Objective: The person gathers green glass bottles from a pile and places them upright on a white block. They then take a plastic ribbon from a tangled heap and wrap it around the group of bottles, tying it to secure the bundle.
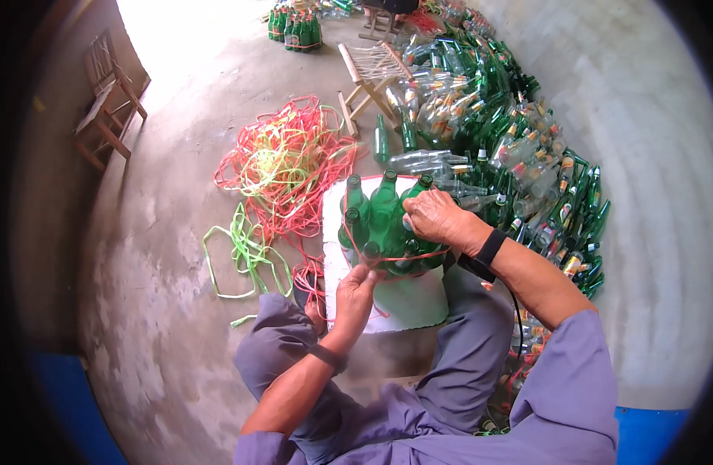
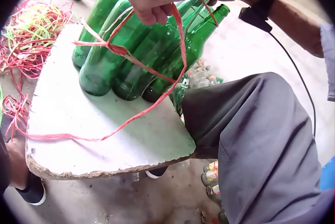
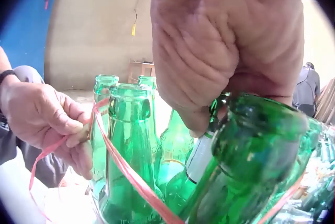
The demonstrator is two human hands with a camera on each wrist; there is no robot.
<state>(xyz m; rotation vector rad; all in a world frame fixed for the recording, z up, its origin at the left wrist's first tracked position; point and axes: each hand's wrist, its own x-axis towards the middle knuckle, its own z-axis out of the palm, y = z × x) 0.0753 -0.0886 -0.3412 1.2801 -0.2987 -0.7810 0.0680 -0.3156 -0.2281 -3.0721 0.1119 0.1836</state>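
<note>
A group of green glass bottles (image 1: 384,205) stands upright on a white board (image 1: 407,298) between the person's knees. Red plastic strip (image 2: 184,56) runs round the group, knotted at one side in the left wrist view, and a loose length trails over the board. On the near side, the left hand (image 1: 356,294) pinches the strip between thumb and fingers, close to a bottle neck. The right hand (image 1: 438,217) reaches over the far right of the group. Its curled fingers grip the neck of a bottle with a pale label (image 3: 199,158), partly hidden under the palm.
A tangled heap of red and yellow-green strip (image 1: 287,167) lies left of the board. Beyond stands a wooden folding stool (image 1: 372,66). Many loose bottles (image 1: 519,155) pile along the right wall. A bundled bottle pack (image 1: 294,31) and wooden chair (image 1: 105,101) stand further off.
</note>
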